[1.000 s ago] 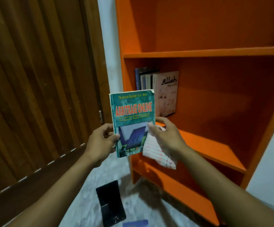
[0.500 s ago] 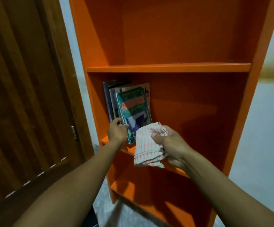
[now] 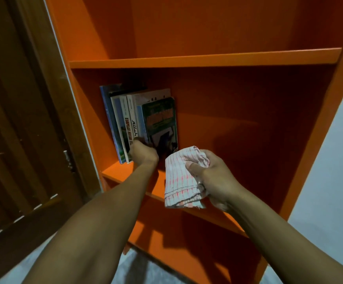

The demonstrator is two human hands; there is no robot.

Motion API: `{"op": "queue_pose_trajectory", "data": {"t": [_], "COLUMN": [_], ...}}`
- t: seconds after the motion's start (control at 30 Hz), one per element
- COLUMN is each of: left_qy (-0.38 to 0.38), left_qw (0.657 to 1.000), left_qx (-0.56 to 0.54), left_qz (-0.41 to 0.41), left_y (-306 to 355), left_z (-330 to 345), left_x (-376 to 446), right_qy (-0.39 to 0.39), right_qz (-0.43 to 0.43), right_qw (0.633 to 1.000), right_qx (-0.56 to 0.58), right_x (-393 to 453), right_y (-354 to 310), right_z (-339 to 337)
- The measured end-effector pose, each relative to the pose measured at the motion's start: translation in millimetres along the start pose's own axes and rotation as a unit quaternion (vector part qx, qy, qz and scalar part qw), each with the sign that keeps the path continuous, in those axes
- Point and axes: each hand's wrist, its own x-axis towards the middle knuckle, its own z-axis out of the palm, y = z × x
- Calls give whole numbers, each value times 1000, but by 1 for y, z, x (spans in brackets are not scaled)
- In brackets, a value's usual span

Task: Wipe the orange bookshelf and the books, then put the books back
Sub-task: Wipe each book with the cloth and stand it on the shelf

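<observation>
- Left hand (image 3: 145, 154) fingers grip green paperback book (image 3: 160, 125), upright beside other books on orange wooden bookshelf (image 3: 187, 60).
- Right hand (image 3: 213, 177) fingers clamped on red-striped white cloth (image 3: 180, 181).

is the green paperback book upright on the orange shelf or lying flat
Upright. The green paperback book stands on its bottom edge at the right end of the row, cover facing out, left hand at its base.

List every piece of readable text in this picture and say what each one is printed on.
"KOMPILASI HUKUM" then cut off by the left hand: spine of the white book.
"Allah": spine of the cream book.
Green book: cover title and author line too dark and blurred to read.
Blue book, checked cloth: no text visible.
</observation>
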Motion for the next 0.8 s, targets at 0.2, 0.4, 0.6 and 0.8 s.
{"op": "queue_pose_trajectory", "data": {"t": [0.2,0.4,0.6,0.8], "left_qy": [9,-22,-29,-50], "left_qw": [1000,997,985,979], "left_qx": [8,54,90,104], "left_qz": [-1,46,142,169], "left_y": [-3,-21,-61,-97], "left_z": [10,-5,-43,-96], "left_x": [7,5,-10,-26], "right_qy": [4,-9,-21,-35], "right_qz": [4,14,29,43], "right_qw": [1000,1000,999,998], "right_qx": [2,7,17,-7], "right_x": [3,-4,-18,-30], "right_y": [7,15,21,29], "right_z": [-3,1,21,49]}}
